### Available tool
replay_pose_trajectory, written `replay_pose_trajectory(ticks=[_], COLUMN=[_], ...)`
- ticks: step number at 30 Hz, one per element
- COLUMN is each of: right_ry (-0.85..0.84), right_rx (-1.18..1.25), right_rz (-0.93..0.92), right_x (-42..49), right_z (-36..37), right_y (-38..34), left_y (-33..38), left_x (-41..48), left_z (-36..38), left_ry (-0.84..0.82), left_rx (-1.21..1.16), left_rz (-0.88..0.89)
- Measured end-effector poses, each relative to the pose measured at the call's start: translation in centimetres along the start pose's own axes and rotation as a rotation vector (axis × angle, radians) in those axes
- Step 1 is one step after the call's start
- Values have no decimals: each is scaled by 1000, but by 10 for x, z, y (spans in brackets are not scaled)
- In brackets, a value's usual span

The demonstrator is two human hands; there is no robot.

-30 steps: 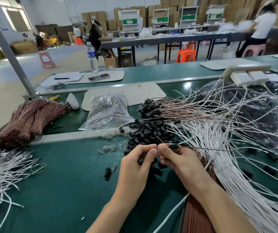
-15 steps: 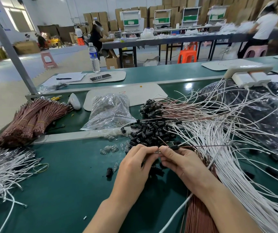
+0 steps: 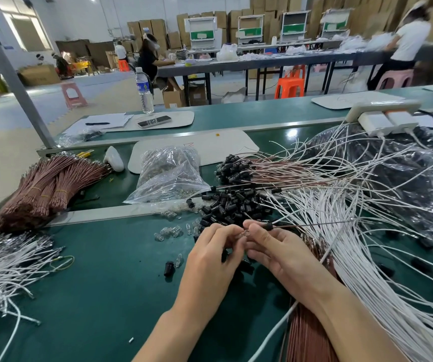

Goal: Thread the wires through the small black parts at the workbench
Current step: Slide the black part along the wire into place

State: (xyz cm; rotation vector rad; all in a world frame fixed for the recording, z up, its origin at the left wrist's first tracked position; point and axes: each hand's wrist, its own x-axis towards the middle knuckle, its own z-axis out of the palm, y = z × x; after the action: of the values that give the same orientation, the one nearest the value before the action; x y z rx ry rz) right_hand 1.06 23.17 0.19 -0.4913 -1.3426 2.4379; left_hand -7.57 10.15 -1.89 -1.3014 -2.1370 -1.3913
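Observation:
My left hand [image 3: 214, 253] and my right hand [image 3: 279, 253] meet fingertip to fingertip over the green bench. Between them they pinch a small clear bulb [image 3: 244, 233] at the end of a thin brown wire [image 3: 314, 224]. A small black part [image 3: 268, 226] sits on that wire just right of my right thumb. A heap of loose black parts [image 3: 232, 205] lies right behind my hands. Finished brown wires with black parts on their ends [image 3: 233, 168] lie further back.
White wires [image 3: 367, 257] fan out on the right, more white wires [image 3: 3, 259] at the left. A bundle of brown wires [image 3: 45, 189] lies far left, a clear bag [image 3: 169, 176] behind. Loose clear bulbs [image 3: 169, 232] and one black part [image 3: 169, 267] lie near my left hand.
My hands stay together at the same spot; the fingers shifted slightly on the bulb and wire. The black part remains on the wire beside my right thumb.

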Motion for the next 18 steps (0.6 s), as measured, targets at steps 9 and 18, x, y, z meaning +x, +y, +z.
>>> replay_pose_trajectory(ticks=[9,18], right_ry=[96,26], right_rx=[97,28], right_rz=[-39,-33], right_x=[0,1], right_z=[-2,-2], right_y=[-4,0], left_y=[-3,-5], left_x=[2,1], left_z=[-2,1], left_ry=[39,33], left_rx=[-48,-90], left_rz=[-77,-63])
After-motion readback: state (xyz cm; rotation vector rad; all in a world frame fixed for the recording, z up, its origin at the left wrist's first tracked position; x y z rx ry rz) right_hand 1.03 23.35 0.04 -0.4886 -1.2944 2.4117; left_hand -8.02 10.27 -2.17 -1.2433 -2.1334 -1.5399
